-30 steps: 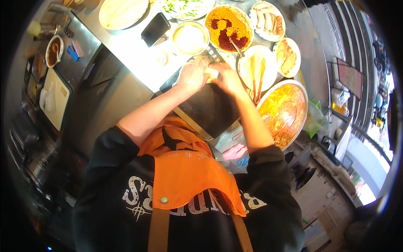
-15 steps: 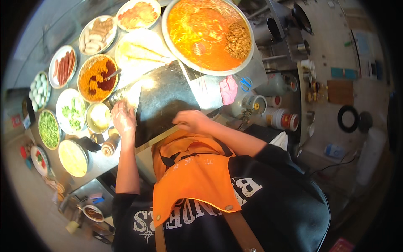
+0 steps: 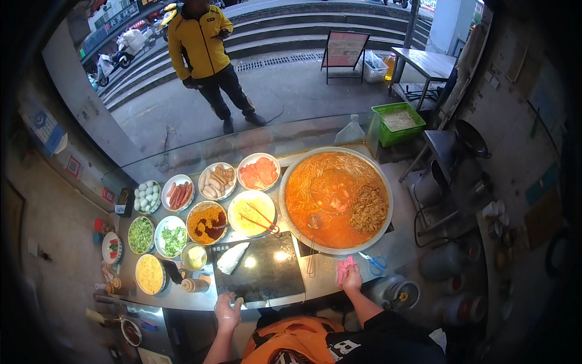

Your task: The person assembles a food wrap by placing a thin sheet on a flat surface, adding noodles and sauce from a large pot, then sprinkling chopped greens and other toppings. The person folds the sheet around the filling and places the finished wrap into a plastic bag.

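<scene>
My right hand (image 3: pixel 350 279) is closed on a crumpled pink cloth (image 3: pixel 345 267) at the counter's front, beside blue-handled scissors (image 3: pixel 374 264). My left hand (image 3: pixel 227 312) is just off the front left corner of the dark flat griddle (image 3: pixel 273 279), thumb apart from the fingers, with nothing visible in it. A white folded packet (image 3: pixel 232 258) lies at the griddle's upper left; its contents are hidden. Behind the griddle, red-handled tongs (image 3: pixel 260 219) rest across a plate of pale yellow food (image 3: pixel 245 206).
A wide basin of red-orange broth (image 3: pixel 297 182) holds noodles and a brown heap. Bowls of sausages (image 3: pixel 180 194), eggs (image 3: pixel 147 199), greens (image 3: pixel 174 238) and red-brown spice (image 3: pixel 203 218) line the left. Beyond a glass screen (image 3: pixel 242 142) stands a person in a yellow jacket (image 3: pixel 200 42).
The view has lifted toward the street. My right hand has gone from the griddle's front to the pink cloth and gripped it. My left hand has left the white packet.
</scene>
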Demonstrator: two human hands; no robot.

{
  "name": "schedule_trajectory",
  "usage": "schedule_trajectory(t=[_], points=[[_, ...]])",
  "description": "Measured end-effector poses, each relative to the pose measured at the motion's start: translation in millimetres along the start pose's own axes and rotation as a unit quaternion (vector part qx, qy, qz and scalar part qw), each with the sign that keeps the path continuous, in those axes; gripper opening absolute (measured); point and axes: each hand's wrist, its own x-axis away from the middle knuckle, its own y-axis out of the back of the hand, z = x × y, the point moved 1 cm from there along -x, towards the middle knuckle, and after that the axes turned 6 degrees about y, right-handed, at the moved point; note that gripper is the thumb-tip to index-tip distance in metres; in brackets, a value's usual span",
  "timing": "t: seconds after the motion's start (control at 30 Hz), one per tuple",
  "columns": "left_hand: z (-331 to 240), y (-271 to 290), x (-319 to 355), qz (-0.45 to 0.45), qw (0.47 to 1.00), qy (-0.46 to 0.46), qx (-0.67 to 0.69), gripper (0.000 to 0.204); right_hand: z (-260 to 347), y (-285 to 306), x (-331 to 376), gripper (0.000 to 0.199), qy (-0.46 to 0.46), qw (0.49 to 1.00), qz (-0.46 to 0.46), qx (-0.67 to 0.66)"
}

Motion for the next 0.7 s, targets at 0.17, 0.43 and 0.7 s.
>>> schedule_trajectory(t=[0.17, 0.43, 0.7], points=[[-28.5, -19.2, 42.6, 0.038, 0.999, 0.021, 0.018, 0.033, -5.3, -3.9, -24.3, 0.033, 0.060, 0.996, -0.031, -0.054], [-60.0, -32.9, 48.5, 0.101, 0.990, 0.040, 0.092, 0.033, 8.4, -11.0, -9.5, 0.045, 0.075, 0.997, 0.026, -0.023], [7.9, -58.8, 80.6, 0.144, 0.937, 0.182, 0.261, 0.053, 103.5, 56.1, 80.5, 0.064, 0.252, 0.963, 0.068, 0.072]])
